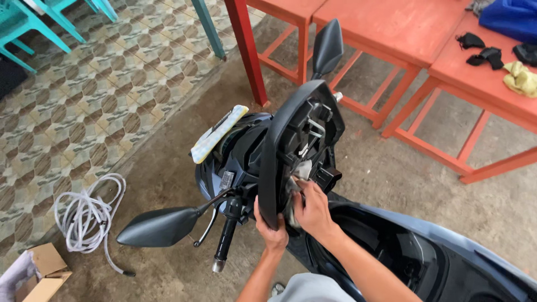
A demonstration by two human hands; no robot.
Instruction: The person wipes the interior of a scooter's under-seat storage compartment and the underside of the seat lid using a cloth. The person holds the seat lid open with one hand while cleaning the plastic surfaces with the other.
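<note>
Black plastic fills the middle of the view: a scooter's front cover panel, turned so that its ribbed inner side with brackets and clips faces the camera, stands upright above the handlebar. The left hand comes up from below with the forearm nearly vertical, its grip closed around the panel's lower edge, thumb on the near face and fingers wrapped behind. The right hand reaches in from the lower right, forearm slanting up across the scooter body, wrist bent slightly inward; its grip is closed on a grey cloth, bunched in the fingers and pressed against the panel's inner side near the bottom. One mirror sticks out to the left at handlebar height, and another mirror rises behind the panel's top. A pale yellow and blue sponge lies on the scooter's front just left of the panel. Farther off, a coiled white hose rests on the floor beside a cardboard box, and a red bench carries dark gloves and a yellow rag.
</note>
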